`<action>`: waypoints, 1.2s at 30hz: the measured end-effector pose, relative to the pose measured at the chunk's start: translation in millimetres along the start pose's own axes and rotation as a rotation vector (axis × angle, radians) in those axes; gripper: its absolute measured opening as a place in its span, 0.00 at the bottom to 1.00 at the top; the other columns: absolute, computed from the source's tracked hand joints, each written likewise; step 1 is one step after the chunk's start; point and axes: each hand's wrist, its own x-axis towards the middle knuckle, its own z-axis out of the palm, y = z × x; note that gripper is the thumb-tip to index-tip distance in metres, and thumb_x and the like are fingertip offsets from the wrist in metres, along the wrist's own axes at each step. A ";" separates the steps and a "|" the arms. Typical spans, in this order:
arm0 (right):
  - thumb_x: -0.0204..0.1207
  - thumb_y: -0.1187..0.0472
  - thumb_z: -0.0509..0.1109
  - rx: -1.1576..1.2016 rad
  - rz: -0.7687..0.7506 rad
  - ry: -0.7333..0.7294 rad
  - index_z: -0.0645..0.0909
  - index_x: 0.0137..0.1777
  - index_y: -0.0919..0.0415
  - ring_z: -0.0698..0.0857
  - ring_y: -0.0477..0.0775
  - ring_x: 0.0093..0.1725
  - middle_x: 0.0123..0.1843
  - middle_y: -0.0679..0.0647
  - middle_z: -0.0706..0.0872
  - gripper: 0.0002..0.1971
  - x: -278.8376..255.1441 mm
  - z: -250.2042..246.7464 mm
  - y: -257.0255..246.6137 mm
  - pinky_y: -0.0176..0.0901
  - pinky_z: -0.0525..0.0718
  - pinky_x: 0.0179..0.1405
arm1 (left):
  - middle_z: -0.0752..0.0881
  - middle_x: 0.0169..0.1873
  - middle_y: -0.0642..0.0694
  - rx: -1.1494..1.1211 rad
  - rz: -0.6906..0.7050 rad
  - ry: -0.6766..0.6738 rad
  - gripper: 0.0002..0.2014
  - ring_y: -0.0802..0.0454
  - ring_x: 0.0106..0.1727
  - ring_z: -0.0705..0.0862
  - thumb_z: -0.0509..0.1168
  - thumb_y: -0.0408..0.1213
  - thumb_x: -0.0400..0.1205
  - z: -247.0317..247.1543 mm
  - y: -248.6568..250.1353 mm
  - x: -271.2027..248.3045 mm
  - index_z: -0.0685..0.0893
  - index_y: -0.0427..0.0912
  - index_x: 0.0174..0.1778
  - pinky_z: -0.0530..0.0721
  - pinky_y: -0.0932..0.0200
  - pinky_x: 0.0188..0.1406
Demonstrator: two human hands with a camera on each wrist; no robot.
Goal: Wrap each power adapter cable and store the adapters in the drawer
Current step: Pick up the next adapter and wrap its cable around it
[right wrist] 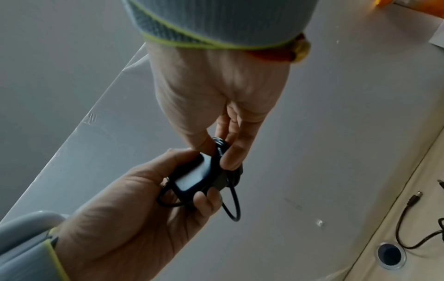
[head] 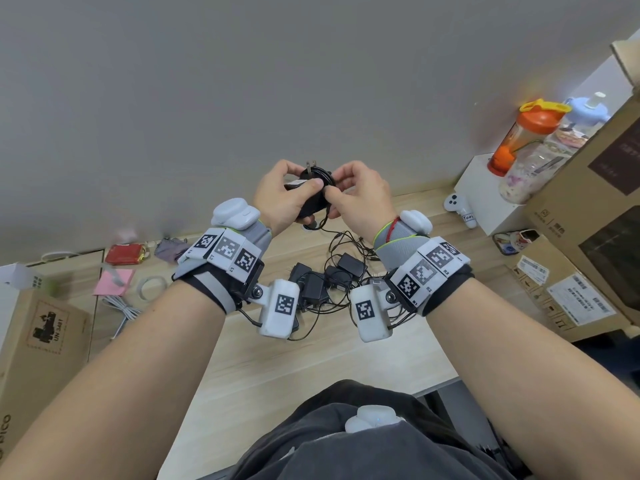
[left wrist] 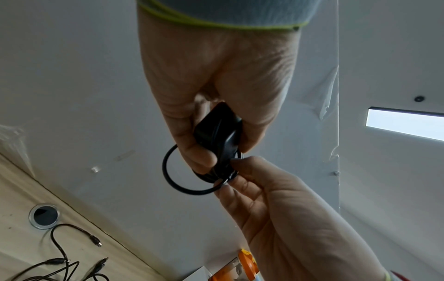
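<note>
Black adapter (head: 309,192) sat clamped in the left hand (head: 280,199) as an anchor while right-hand fingers (head: 334,194) pinched its cable (left wrist: 185,182) to wind loops.

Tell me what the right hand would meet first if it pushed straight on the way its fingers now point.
The right hand points toward the left hand, so it would likely meet the cable-wrapped black adapter it already pinches, then the left hand's fingers. Depth looks closed.

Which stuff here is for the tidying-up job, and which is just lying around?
For the job:
left hand
right hand
adapter being wrapped
cable
pile of adapters on the desk

Just lying about:
orange bottle
pink notes
tape roll
cardboard box
</note>
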 end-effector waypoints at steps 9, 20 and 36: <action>0.74 0.61 0.73 -0.006 -0.091 -0.005 0.75 0.52 0.55 0.90 0.51 0.31 0.38 0.47 0.85 0.11 -5.0 -0.9 1.3 0.38 0.84 0.35 | 0.83 0.45 0.35 -0.045 -0.037 0.031 0.11 0.39 0.34 0.84 0.71 0.38 0.82 -1.1 2.6 0.3 0.77 0.38 0.55 0.90 0.44 0.32; 0.70 0.66 0.68 0.008 -0.054 0.030 0.74 0.52 0.59 0.88 0.51 0.25 0.33 0.52 0.87 0.12 -6.6 -5.4 -0.2 0.40 0.83 0.33 | 0.86 0.38 0.38 0.001 -0.002 -0.056 0.09 0.39 0.27 0.83 0.70 0.38 0.83 -3.1 4.6 -2.9 0.77 0.43 0.54 0.87 0.52 0.24; 0.81 0.69 0.69 0.309 -0.152 -0.269 0.82 0.57 0.57 0.83 0.59 0.41 0.50 0.57 0.79 0.10 4.2 -19.3 10.9 0.47 0.89 0.44 | 0.87 0.36 0.38 -0.092 -0.119 -0.017 0.17 0.49 0.20 0.81 0.66 0.50 0.84 -11.0 -1.0 3.2 0.87 0.38 0.53 0.77 0.63 0.18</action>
